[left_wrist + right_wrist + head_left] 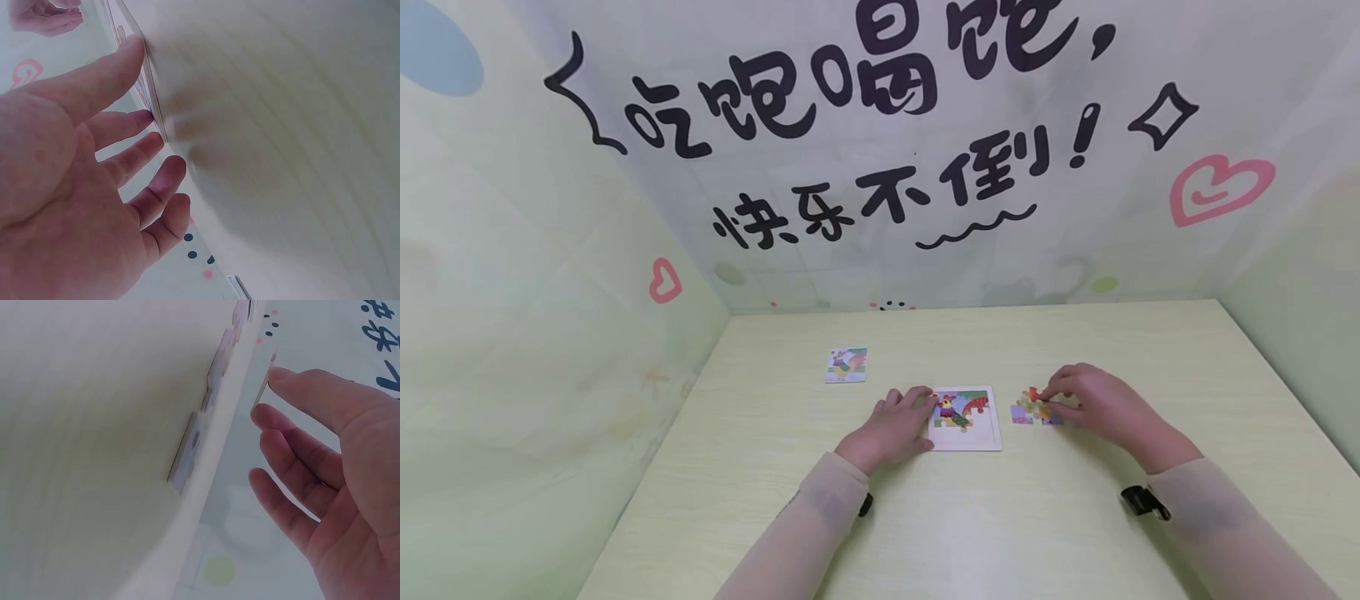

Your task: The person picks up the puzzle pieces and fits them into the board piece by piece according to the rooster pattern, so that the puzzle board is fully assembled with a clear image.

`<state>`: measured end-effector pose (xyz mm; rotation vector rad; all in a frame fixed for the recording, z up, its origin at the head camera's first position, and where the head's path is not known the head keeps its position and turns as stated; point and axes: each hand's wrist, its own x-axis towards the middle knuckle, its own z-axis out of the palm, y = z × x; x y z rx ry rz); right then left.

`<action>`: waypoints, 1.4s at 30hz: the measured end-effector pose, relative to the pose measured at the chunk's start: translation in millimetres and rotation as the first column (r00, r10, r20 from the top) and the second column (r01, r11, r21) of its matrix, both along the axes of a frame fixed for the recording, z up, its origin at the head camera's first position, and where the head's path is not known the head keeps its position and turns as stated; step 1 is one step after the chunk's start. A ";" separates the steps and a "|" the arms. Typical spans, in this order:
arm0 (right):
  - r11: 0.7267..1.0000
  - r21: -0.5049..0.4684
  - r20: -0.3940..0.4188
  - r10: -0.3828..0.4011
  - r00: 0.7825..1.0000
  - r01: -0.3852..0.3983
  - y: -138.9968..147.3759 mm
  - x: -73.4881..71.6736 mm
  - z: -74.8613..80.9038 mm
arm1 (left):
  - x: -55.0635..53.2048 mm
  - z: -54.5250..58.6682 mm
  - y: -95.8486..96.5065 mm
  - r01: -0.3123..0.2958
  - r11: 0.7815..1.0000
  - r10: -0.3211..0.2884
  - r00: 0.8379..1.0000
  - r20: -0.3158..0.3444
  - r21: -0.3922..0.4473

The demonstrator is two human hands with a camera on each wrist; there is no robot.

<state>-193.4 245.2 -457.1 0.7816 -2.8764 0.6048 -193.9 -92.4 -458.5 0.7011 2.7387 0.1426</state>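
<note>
My left hand [891,427] rests at the left edge of a white-bordered puzzle board [996,429]. Its thumb [119,69] touches the near part of that edge, and two fingertips meet it farther up, the other fingers loosely bent. Inside the board lies a partly assembled picture of a colourful bird [953,410], with bare white at the right and bottom. To the right, my right hand [1093,404] pinches a thin puzzle piece [265,381] between thumb and forefinger, raised off the table. Beneath it are several loose puzzle pieces [1022,415], partly hidden by the fingers.
A small square picture card [846,366] with a paler bird print lies at the back left of the light wooden table [775,458]. Printed fabric walls [820,275] enclose the table's back and both sides.
</note>
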 end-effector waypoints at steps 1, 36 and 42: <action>1.000 0.002 -0.001 0.004 1.000 -0.004 -2.5 0.5 0.9 | -0.2 -0.3 -0.1 0.001 1.000 -0.001 1.000 0.000 -0.002; 0.968 0.077 -0.134 0.248 0.960 -0.239 -70.3 -5.4 -10.9 | -1.2 -2.2 -0.8 0.004 1.000 -0.003 1.000 -0.003 0.011; 0.967 0.090 -0.141 0.251 0.958 -0.240 -73.1 -7.8 -13.1 | -1.1 -2.8 -0.7 0.007 1.000 -0.007 1.000 -0.006 0.009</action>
